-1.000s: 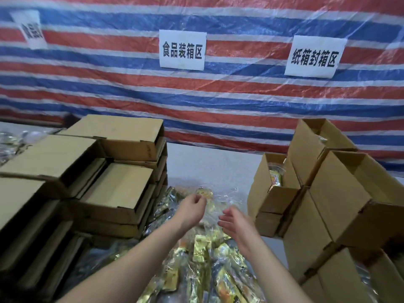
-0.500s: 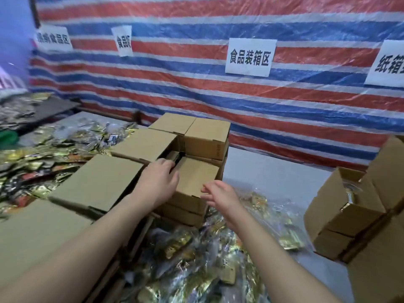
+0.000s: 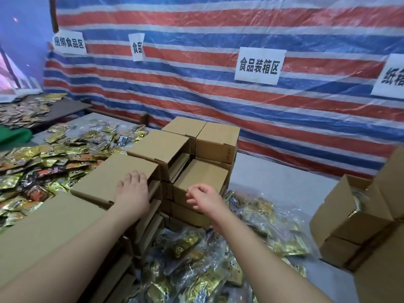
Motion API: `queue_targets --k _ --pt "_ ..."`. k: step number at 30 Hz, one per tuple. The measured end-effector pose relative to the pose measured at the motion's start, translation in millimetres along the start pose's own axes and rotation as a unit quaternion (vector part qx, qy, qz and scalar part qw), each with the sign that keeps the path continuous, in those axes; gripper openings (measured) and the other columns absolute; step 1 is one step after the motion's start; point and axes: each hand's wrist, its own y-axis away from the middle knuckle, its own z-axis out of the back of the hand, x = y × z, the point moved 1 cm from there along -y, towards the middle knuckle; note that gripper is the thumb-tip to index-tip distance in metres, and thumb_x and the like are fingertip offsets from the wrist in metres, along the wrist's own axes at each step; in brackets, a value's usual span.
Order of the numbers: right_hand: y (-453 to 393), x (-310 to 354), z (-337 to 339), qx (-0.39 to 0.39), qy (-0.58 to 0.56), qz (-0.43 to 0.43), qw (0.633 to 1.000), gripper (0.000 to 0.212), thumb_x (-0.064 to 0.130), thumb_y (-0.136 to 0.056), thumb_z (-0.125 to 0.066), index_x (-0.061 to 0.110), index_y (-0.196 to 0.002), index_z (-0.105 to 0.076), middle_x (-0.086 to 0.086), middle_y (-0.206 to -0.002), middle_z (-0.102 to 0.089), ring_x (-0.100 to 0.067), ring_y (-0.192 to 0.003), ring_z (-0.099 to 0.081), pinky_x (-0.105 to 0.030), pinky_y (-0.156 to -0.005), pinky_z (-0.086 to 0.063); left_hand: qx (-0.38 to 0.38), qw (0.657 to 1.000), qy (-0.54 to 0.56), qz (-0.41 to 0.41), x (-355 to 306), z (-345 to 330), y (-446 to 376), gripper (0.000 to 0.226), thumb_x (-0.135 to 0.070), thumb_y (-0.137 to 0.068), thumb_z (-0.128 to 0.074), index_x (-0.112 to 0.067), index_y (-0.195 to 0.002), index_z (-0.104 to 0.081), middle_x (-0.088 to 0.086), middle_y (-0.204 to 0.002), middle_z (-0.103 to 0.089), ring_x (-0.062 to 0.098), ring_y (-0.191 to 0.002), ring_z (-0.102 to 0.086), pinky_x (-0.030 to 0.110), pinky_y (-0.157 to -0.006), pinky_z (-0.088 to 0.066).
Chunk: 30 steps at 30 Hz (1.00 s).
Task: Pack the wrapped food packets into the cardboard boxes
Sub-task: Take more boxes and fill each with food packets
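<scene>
- Fingers of my left hand (image 3: 131, 189) lie flat on a closed cardboard box (image 3: 113, 178); my right hand (image 3: 205, 196), loosely curled, holds nothing.
- Wrapped packets (image 3: 196, 259) lie heaped below, unpacked.
- Filled open boxes (image 3: 349, 206) stand right; most packing appears to remain.

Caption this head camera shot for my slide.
Left hand rests on a closed cardboard box; right hand hovers empty.

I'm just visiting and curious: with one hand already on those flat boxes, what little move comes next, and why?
Probably the left hand closes on the top flat box and lifts it off the stack. The palm rests on its lid with fingers at the far edge, the right hand hovers empty beside it, and the wrapped packets lie loose below, needing a box.
</scene>
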Motion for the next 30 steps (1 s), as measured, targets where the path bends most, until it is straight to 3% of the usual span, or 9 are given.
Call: queue_targets --k 5,9,13,15,17,20,23,26,30 --pt "-0.3 3.5 -2.8 0.003 0.003 -0.001 1.000 0.014 0.037 -0.101 -0.050 0.032 -0.100 -0.063 0.007 -0.108 -0.068 -0.007 -0.100 -0.065 -0.038 -0.097 -0.054 -0.034 0.998 -0.050 0.002 -1.5 -3.7 3.9 0.063 -0.016 -0.100 -0.035 0.001 -0.154 -0.009 0.020 -0.160 -0.020 0.034 -0.148 -0.019 0.043 -0.121 -0.022" --pt "-1.7 11.9 -1.0 0.003 0.009 0.014 1.000 0.013 0.035 -0.101 -0.051 0.030 -0.103 -0.063 0.006 -0.109 -0.067 -0.009 -0.100 -0.065 -0.037 -0.094 -0.055 -0.053 0.997 -0.064 -0.007 -7.5 22.1 15.9 0.071 -0.018 -0.096 -0.051 0.003 -0.153 -0.013 0.023 -0.155 -0.027 0.036 -0.146 -0.026 0.045 -0.120 -0.024" --pt "-3.5 26.4 10.9 -0.010 0.018 0.040 0.999 0.009 0.034 -0.099 -0.054 0.033 -0.105 -0.062 0.006 -0.110 -0.066 -0.016 -0.103 -0.065 -0.034 -0.088 -0.056 -0.066 0.996 -0.048 -0.037 -23.1 69.1 38.2 0.059 -0.010 -0.094 -0.053 0.001 -0.146 -0.028 0.018 -0.139 -0.048 0.033 -0.129 -0.049 0.041 -0.109 -0.040" --pt "-4.7 35.9 23.6 -0.038 0.057 0.078 0.995 0.025 0.031 -0.097 -0.059 0.030 -0.122 -0.058 0.007 -0.122 -0.061 -0.015 -0.114 -0.060 -0.023 -0.082 -0.050 -0.071 0.995 -0.024 -0.059 -32.8 90.9 48.7 0.045 -0.003 -0.093 -0.052 -0.006 -0.136 -0.040 0.011 -0.119 -0.060 0.028 -0.105 -0.062 0.037 -0.083 -0.050" --pt "-3.2 47.4 41.6 -0.077 0.123 0.117 0.982 0.055 0.027 -0.092 -0.065 0.029 -0.143 -0.045 0.004 -0.142 -0.048 -0.017 -0.131 -0.047 -0.026 -0.095 -0.044 -0.079 0.993 0.005 -0.084 -44.7 110.1 59.3 0.035 0.000 -0.093 -0.052 -0.012 -0.126 -0.048 0.004 -0.096 -0.059 0.024 -0.085 -0.061 0.033 -0.065 -0.048" --pt "6.3 61.8 74.7 -0.097 0.259 0.170 0.946 0.073 0.022 -0.086 -0.068 0.029 -0.151 -0.034 0.001 -0.157 -0.032 -0.020 -0.141 -0.035 -0.036 -0.111 -0.035 -0.103 0.985 0.057 -0.126 -66.1 129.0 73.4 0.040 -0.004 -0.093 -0.056 -0.021 -0.129 -0.054 0.003 -0.105 -0.064 0.022 -0.094 -0.063 0.031 -0.069 -0.051" --pt "21.5 59.6 111.1 -0.072 0.381 0.167 0.907 0.055 0.020 -0.087 -0.065 0.030 -0.139 -0.052 0.004 -0.144 -0.049 -0.017 -0.131 -0.046 -0.034 -0.106 -0.044 -0.119 0.960 0.136 -0.213 -88.8 130.7 80.5 0.044 -0.007 -0.093 -0.055 -0.029 -0.131 -0.056 -0.001 -0.120 -0.066 0.019 -0.108 -0.062 0.028 -0.078 -0.048" --pt "47.6 38.5 142.3 -0.029 0.439 0.109 0.892 0.015 0.021 -0.088 -0.060 0.036 -0.086 -0.063 0.013 -0.094 -0.064 -0.008 -0.089 -0.060 -0.020 -0.067 -0.043 -0.065 0.927 0.187 -0.320 -114.7 118.8 82.3 0.046 -0.006 -0.093 -0.051 -0.033 -0.130 -0.059 -0.005 -0.124 -0.064 0.016 -0.114 -0.058 0.024 -0.087 -0.042" --pt "93.5 -13.5 173.6 -0.058 0.491 0.061 0.867 0.020 0.027 -0.084 -0.058 0.028 -0.066 -0.051 0.009 -0.073 -0.056 -0.012 -0.072 -0.054 -0.028 -0.056 -0.036 -0.014 0.901 0.212 -0.378 -156.2 81.2 87.8 0.029 -0.019 -0.099 -0.052 -0.029 -0.124 -0.063 -0.006 -0.121 -0.064 0.016 -0.110 -0.058 0.031 -0.090 -0.048"
